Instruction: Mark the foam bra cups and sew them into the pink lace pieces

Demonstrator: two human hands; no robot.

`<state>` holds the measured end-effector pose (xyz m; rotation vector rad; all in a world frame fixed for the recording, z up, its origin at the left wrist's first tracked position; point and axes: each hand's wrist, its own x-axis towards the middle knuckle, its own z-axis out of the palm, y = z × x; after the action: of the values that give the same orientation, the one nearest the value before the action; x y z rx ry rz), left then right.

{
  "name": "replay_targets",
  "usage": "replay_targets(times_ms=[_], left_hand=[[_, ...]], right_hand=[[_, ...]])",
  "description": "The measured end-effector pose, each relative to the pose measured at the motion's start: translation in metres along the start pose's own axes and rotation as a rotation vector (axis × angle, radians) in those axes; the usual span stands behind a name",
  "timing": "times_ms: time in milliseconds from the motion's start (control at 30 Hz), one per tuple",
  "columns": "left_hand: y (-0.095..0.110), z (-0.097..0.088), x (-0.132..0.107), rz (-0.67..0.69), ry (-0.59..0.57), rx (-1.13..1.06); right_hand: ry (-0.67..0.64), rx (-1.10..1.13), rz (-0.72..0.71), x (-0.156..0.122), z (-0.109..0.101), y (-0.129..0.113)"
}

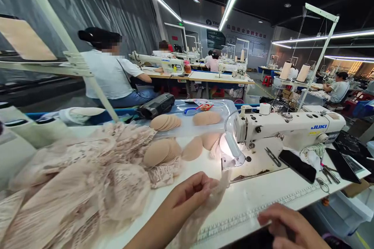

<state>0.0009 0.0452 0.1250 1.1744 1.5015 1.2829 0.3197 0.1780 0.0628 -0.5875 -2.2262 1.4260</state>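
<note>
My left hand (191, 194) is closed in a pinch on a strip of sheer beige fabric (204, 212), which hangs down over the table's front edge. The strip's upper end rises toward the sewing machine's needle area. My right hand (288, 225) is at the front edge, fingers loosely curled and apart, with nothing visible in it; it is slightly blurred. A white JUKI sewing machine (289, 126) stands beyond, its lamp lit. Beige oval pads (162, 151) lie in stacks left of the needle, some on lace. A heap of beige lace fabric (78, 179) covers the left side.
Thread snips (272, 157), a black phone (297, 165) and scissors (330, 173) lie on the right. A ruler strip (251, 214) runs along the front edge. A clear plastic tray (172, 134) holds more pads. A thread stand (320, 58) rises behind; co-workers sit farther off.
</note>
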Motion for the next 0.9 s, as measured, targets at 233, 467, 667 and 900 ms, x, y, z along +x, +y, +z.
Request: replay_targets(times_ms=[233,467,667,900], left_hand=[[-0.002,0.001,-0.014,-0.023,0.089,-0.360],[-0.013,0.012,-0.015,-0.137,0.236,-0.378],[-0.001,0.020,-0.013,-0.150,0.217,-0.414],[-0.018,0.025,-0.012,-0.141,0.270,-0.493]], right_hand=[[-0.105,0.564,-0.120,0.108,0.071,-0.029],[0.041,0.606,-0.081,0.108,0.084,-0.023],[0.105,0.511,-0.151,0.108,0.072,-0.022],[-0.294,0.482,0.056,0.119,0.055,-0.034]])
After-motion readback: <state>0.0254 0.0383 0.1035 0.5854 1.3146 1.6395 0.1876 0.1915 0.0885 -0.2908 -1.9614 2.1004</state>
